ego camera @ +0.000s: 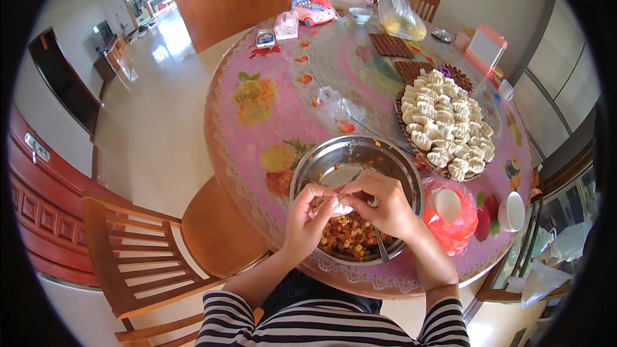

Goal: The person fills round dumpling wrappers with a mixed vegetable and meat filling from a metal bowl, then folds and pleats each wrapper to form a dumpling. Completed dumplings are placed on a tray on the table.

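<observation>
Both hands hold one small white dumpling (341, 209) above a stainless steel bowl (308, 164). My left hand (311, 214) supports it from the left, thumb against the dough. From the right, my right hand (381, 197) pinches its upper edge with thumb and forefinger. Chopped filling (354, 238) with yellow kernels lies in the near part of the bowl, below the hands. A metal spoon (382, 246) leans in it, handle over the near rim. Right of the bowl, round white wrappers (448, 205) sit on a red plastic bag (446, 233).
A woven tray (402, 123) heaped with pleated dumplings (448, 115) stands at the right. A white cup (512, 212) is near the table's right edge. Crumpled clear plastic (340, 103) lies beyond the bowl. A wooden chair (217, 226) stands at the left.
</observation>
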`<state>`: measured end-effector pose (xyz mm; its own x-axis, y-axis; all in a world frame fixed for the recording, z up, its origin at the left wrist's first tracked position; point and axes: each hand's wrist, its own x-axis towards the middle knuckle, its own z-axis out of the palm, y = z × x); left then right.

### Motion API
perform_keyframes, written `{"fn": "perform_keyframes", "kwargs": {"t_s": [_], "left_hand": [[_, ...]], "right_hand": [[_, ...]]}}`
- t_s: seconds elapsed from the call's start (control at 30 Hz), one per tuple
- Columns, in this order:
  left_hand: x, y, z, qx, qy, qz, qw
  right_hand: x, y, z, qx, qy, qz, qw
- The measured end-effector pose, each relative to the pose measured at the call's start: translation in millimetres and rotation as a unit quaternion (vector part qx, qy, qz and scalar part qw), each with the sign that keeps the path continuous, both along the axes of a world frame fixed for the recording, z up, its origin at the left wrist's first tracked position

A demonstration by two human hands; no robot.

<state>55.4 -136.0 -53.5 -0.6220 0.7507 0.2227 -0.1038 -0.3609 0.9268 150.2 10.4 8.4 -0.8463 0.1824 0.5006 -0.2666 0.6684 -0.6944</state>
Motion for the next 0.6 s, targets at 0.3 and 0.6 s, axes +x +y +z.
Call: {"fn": "perform_keyframes", "kwargs": {"t_s": [0.3, 0.6], "left_hand": [[3.4, 1.4, 6.4, 0.024, -0.021, -0.001, 0.999], [4.3, 1.4, 6.0, 0.049, -0.033, -0.007, 0.998]], "right_hand": [[0.6, -0.7, -1.1, -0.027, -0.013, -0.018, 0.999], [-0.9, -0.9, -4.0, -0.014, 0.007, -0.004, 1.000]]}}
